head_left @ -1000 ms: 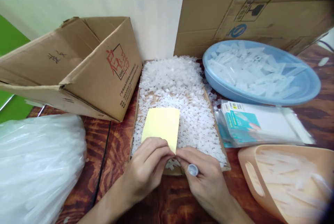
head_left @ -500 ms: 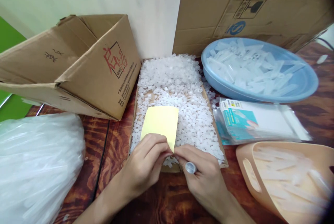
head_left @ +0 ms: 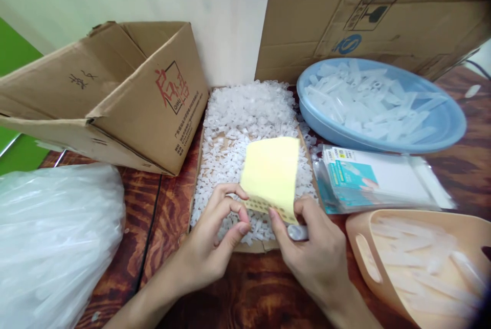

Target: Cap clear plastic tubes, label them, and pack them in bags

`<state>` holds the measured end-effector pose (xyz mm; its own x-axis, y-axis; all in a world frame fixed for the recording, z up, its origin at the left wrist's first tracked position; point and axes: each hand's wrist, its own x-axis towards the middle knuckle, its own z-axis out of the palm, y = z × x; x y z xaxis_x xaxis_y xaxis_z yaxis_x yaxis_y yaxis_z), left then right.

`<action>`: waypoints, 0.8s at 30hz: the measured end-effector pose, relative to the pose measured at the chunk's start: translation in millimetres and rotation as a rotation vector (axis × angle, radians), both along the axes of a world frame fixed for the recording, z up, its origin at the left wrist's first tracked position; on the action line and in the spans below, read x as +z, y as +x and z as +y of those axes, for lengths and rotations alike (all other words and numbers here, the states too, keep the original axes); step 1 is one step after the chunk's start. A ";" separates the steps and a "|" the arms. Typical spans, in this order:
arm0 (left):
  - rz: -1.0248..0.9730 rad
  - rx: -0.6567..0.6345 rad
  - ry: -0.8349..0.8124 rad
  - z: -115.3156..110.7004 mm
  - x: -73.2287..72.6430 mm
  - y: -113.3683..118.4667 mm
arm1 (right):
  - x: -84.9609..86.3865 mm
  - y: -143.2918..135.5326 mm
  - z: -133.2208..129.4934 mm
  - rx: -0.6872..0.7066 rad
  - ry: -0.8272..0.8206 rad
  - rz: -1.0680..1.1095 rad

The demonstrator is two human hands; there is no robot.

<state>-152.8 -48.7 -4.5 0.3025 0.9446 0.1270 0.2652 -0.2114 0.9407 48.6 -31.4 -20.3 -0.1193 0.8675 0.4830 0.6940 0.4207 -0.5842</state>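
My right hand [head_left: 316, 252] pinches a yellow sticker sheet [head_left: 270, 168] by its lower right edge. Rows of small round dots show along the sheet's curled lower strip. A short clear tube [head_left: 297, 232] is tucked in the same hand, its end facing me. My left hand [head_left: 218, 232] is at the sheet's lower left corner with thumb and forefinger apart. Whether a fingertip still touches the sheet I cannot tell. Beneath both hands lies a shallow cardboard tray [head_left: 264, 245] covered with small translucent plastic pieces [head_left: 249, 109].
At left stand an open cardboard box [head_left: 153, 109] and a filled plastic bag [head_left: 57, 242]. To the right are a blue basin [head_left: 326, 127] of clear tubes, a stack of printed packets [head_left: 383, 178] and a peach basket [head_left: 356, 226] with more tubes. A large carton [head_left: 307, 17] stands behind.
The yellow sheet has shifted right and up, and its dotted underside strip now shows. My left thumb and forefinger have spread apart. My right hand has moved slightly right, gripping the sheet.
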 end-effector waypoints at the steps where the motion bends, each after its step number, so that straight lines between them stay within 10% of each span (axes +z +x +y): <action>1: -0.015 -0.024 -0.028 -1.0 1.8 0.5 | -1.0 -0.2 -0.3 0.031 0.021 -0.037; 9: -0.064 -0.119 -0.102 -5.5 4.9 6.4 | -5.8 -6.6 -5.5 0.318 -0.188 0.023; 24: -0.001 -0.134 -0.075 -6.2 3.9 10.8 | -8.5 -6.0 -6.6 0.364 -0.231 0.043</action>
<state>-142.0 -54.9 -0.6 0.4262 0.9027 0.0580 0.2382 -0.1739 0.9555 42.6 -38.0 -28.9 -0.4221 0.8583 0.2918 0.4975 0.4884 -0.7169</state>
